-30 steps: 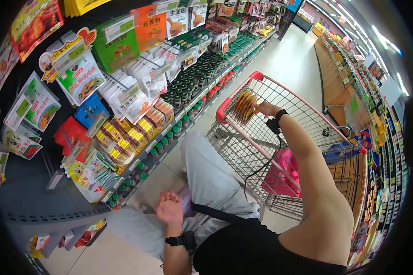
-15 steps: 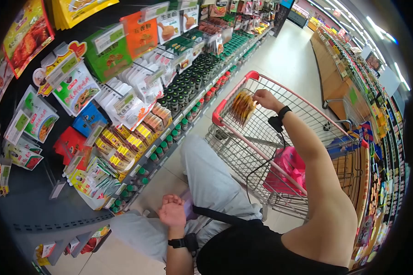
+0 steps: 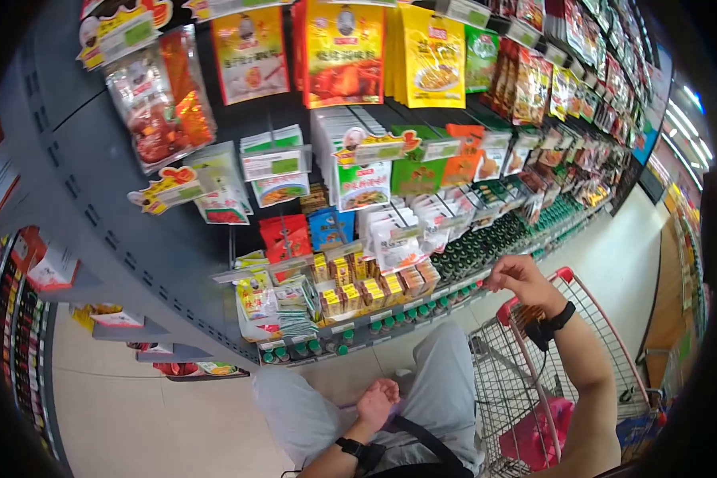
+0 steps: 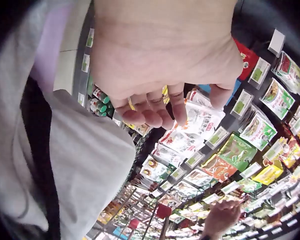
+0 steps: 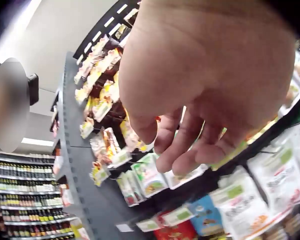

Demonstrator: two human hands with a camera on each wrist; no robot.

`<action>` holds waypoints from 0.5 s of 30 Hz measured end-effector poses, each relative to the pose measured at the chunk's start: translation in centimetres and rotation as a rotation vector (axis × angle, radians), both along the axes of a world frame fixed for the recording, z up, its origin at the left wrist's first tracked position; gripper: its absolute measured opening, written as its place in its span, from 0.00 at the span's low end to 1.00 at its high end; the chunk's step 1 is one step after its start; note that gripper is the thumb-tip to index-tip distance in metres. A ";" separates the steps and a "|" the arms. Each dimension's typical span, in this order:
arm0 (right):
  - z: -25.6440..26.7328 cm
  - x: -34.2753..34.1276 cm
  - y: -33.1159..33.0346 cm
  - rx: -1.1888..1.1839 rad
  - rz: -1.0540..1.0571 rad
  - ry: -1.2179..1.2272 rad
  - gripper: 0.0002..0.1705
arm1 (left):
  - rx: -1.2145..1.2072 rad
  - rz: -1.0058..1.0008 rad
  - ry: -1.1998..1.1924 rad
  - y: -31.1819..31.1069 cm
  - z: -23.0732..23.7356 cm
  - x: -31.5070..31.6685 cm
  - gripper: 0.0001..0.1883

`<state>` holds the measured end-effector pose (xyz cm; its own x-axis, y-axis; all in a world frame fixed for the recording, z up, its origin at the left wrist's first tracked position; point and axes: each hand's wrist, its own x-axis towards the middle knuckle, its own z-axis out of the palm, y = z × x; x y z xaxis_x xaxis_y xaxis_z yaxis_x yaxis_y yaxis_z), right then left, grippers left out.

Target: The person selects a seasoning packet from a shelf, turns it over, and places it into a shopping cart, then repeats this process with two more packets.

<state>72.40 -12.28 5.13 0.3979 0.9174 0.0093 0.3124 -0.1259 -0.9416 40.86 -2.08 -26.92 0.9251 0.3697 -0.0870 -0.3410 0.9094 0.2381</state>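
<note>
My right hand [image 3: 526, 287] is raised over the near corner of the shopping cart [image 3: 526, 358], in front of the shelf. Its fingers are loosely bent with nothing between them, as the right wrist view also shows. Below that wrist, a bit of the brown and yellow packets [image 3: 524, 315] in the cart shows; the rest is hidden. Over my lap, the left hand [image 3: 376, 405] hangs palm up with relaxed, empty fingers. Nearest the right hand are dark-capped spice jars [image 3: 474, 251] and white seasoning pouches [image 3: 397, 243].
Seasoning packets [image 3: 344, 56] hang in rows on the shelf ahead. Small yellow boxes [image 3: 350, 295] and green-capped bottles [image 3: 390, 321] fill the lower levels. A pink bag [image 3: 534, 434] lies in the cart at right. My grey-trousered knees [image 3: 438, 366] are close to the shelf.
The head view has turned left toward the shelf. My right hand has let go of the packets in the cart and moved out toward the shelf. The left hand stays over the lap.
</note>
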 end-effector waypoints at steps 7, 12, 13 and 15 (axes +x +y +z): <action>7.0 -8.0 9.7 0.198 0.396 0.104 0.19 | 0.003 0.015 0.023 0.0 -1.2 -0.8 0.21; 10.4 -12.6 17.2 0.519 0.524 0.317 0.27 | 0.000 -0.002 0.004 0.1 -1.7 -0.7 0.20; 10.9 -13.0 18.4 0.567 0.538 0.350 0.29 | -0.003 -0.002 0.004 0.1 -1.6 -0.7 0.20; 11.6 -13.3 20.4 0.565 0.552 0.430 0.30 | -0.020 0.017 -0.018 -0.1 -1.4 -0.8 0.20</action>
